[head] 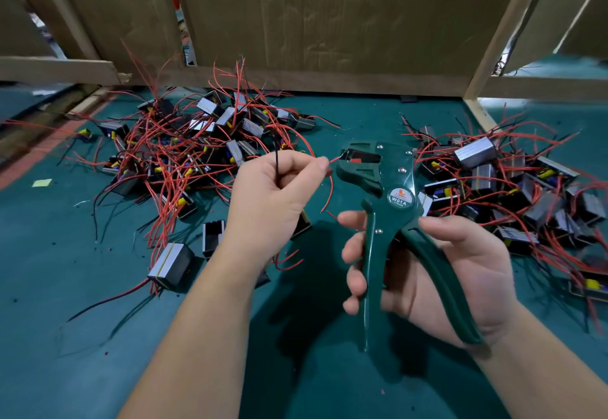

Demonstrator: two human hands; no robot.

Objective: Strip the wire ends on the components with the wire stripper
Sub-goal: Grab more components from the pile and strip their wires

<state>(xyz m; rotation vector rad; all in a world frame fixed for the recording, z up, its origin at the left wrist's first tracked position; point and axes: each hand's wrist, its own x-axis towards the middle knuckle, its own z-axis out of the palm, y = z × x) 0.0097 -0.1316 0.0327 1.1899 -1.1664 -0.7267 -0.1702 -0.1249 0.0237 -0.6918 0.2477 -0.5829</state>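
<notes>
My left hand (pixel 279 195) is curled shut, thumb and forefinger pinching a red wire (pixel 335 159) just short of its end, and a black wire (pixel 277 165) stands up out of the same fist. The component (pixel 304 221) these wires belong to hangs mostly hidden under my palm, over the middle of the green mat (pixel 98 336).

My right hand (pixel 444 270) is wrapped round the handles of the dark green wire stripper (pixel 394 201), fingers on the front handle and palm behind the rear one, the handles spread apart. The tool stands upright above the mat's middle with its head turned left, and the red wire's tip reaches into its mouth.

A tangled heap of components (pixel 197 142) lies toward the far left of the mat. A second heap (pixel 510 188) lies along the right edge. One grey block (pixel 171 264) sits alone near my left forearm. A cardboard wall (pixel 312 17) rises at the far edge.
</notes>
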